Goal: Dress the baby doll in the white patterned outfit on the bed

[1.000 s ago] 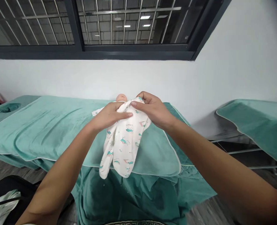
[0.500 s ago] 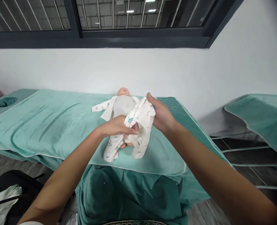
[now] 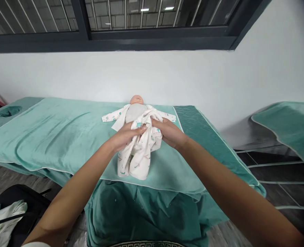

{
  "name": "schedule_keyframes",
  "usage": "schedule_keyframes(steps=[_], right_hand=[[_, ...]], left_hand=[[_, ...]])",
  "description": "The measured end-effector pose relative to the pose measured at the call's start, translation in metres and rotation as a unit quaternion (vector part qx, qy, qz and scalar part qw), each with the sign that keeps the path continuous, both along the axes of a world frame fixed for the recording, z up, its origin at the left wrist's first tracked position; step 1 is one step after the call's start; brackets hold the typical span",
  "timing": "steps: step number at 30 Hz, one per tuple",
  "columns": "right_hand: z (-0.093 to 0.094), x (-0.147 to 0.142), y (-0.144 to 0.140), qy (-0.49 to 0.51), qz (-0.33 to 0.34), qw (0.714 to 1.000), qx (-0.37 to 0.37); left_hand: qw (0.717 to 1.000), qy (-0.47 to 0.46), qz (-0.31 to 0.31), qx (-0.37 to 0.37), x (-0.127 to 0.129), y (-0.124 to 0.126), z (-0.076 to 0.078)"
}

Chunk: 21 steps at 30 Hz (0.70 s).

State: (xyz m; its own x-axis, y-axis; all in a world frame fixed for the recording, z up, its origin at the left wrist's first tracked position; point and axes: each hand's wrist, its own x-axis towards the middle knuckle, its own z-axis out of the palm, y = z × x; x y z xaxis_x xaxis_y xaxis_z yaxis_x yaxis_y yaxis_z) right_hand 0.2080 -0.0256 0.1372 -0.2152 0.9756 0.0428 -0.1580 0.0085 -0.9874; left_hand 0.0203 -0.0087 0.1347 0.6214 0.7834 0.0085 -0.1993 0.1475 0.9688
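Note:
A baby doll lies on its back on a teal-covered bed, head toward the wall. It wears a white printed romper, open over its grey chest. My left hand and my right hand both pinch the romper's fabric at the doll's belly, fingertips close together. The romper's legs hang toward me over a teal towel. Its sleeves spread out to either side.
A white wall and a dark-framed window rise behind the bed. A second teal-covered bed stands at the right with a floor gap between. A dark bag with white cloth lies on the floor at lower left.
The romper front was closed, then pulled open to bare the grey chest. Both hands have now come together at the doll's belly, gathering the fabric there.

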Motion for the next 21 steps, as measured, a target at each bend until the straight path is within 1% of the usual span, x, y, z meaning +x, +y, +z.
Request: schedule_keyframes(steps=[2,3,5,7,8,11,12,13,14,16,18,20,21], right_hand=[[-0.001,-0.004,0.005,0.052,-0.055,0.997,0.004],[-0.002,-0.005,0.006,0.070,-0.072,0.995,-0.002],[-0.003,-0.006,0.005,0.091,-0.079,0.992,-0.023],[-0.005,-0.004,0.000,0.089,-0.054,0.994,-0.029],[-0.005,-0.003,-0.003,0.075,-0.027,0.996,-0.028],[-0.006,0.000,-0.012,-0.013,0.085,0.996,-0.033],[-0.006,0.000,-0.014,-0.040,0.106,0.993,-0.036],[-0.006,0.000,-0.014,-0.057,0.109,0.992,-0.037],[-0.005,-0.001,-0.014,-0.061,0.094,0.993,-0.033],[-0.003,-0.003,-0.010,-0.034,0.031,0.999,-0.014],[0.000,-0.006,-0.005,0.010,-0.023,1.000,0.004],[0.001,-0.008,-0.001,0.046,-0.059,0.997,0.007],[0.000,-0.007,0.000,0.058,-0.072,0.996,0.003]], left_hand=[[0.998,0.033,-0.051,0.007,-0.002,-0.006,-0.004],[0.996,0.051,-0.070,0.008,-0.002,-0.008,-0.005],[0.995,0.067,-0.071,0.004,-0.002,-0.008,-0.006],[0.998,0.041,-0.038,-0.002,-0.002,-0.005,-0.005],[1.000,0.017,-0.016,-0.003,-0.002,-0.004,-0.004],[0.999,-0.036,0.023,-0.004,0.000,0.001,0.000],[0.999,-0.044,0.028,-0.008,0.001,0.002,0.001],[0.998,-0.048,0.031,-0.013,0.001,0.003,0.001],[0.998,-0.049,0.030,-0.018,0.001,0.003,0.000],[0.999,-0.039,0.017,-0.030,-0.001,0.004,-0.002],[0.999,0.000,-0.029,-0.042,-0.005,0.005,-0.005],[0.995,0.040,-0.079,-0.049,-0.009,0.006,-0.007],[0.994,0.044,-0.085,-0.048,-0.010,0.007,-0.007]])
